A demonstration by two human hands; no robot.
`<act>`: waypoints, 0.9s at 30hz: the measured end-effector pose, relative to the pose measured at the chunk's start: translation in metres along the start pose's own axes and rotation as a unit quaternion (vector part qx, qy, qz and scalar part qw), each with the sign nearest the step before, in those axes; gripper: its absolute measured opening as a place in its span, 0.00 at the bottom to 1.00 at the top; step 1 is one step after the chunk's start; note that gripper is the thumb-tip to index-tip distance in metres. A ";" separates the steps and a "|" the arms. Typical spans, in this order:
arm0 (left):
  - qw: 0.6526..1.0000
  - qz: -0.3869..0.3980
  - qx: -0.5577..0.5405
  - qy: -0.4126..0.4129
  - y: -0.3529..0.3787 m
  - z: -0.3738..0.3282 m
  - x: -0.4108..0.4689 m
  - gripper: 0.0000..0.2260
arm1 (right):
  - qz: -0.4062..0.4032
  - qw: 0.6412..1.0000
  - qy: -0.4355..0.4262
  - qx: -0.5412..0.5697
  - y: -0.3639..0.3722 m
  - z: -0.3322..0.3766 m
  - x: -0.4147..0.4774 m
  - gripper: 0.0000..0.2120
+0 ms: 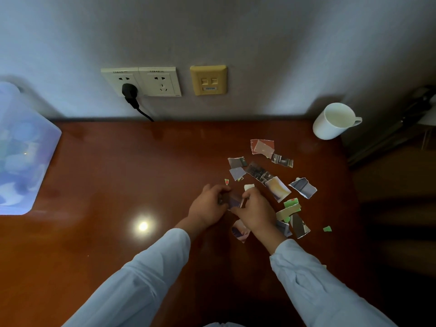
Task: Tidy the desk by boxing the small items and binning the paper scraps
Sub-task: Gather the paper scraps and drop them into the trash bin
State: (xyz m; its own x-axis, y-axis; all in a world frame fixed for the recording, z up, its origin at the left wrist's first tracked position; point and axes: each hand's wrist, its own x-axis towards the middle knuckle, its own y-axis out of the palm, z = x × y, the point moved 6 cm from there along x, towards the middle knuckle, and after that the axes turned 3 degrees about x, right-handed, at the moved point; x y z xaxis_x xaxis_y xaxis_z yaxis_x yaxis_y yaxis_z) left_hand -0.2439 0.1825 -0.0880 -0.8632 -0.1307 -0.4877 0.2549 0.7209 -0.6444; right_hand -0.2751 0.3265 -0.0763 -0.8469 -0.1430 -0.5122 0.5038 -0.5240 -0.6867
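Wooden desk point(118, 175): left hand point(207, 208), right hand point(256, 212) fingers pinching dark paper scrap point(232, 199) among scattered scraps point(278, 187).

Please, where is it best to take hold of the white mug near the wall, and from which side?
The handle, reached from the right. The white mug stands upright at the back right of the desk, and its handle sticks out to the right, away from the paper scraps, so fingers could likely hook it there.

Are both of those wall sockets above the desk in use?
No, only the left socket has a black plug in it, while the right socket has nothing plugged in.
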 end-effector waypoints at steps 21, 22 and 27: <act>0.990 0.015 0.117 0.078 -0.002 -0.028 0.009 0.08 | -0.032 0.998 -0.021 -0.055 -0.024 -0.006 0.027 0.17; 0.993 0.018 0.088 0.074 -0.001 -0.027 0.009 0.08 | -0.027 0.998 -0.015 -0.059 -0.026 -0.006 0.030 0.15; 0.998 0.028 -0.021 0.044 0.008 -0.022 0.006 0.14 | -0.006 0.998 -0.028 -0.057 -0.027 -0.007 0.029 0.07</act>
State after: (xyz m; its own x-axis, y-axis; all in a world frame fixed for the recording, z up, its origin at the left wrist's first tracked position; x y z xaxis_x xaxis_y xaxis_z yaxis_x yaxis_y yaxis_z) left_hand -0.2570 0.2023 -0.0830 -0.8836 -0.0310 -0.4673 0.2863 0.7539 -0.5913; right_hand -0.3124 0.3428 -0.0766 -0.8599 -0.1848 -0.4759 0.5064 -0.4272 -0.7491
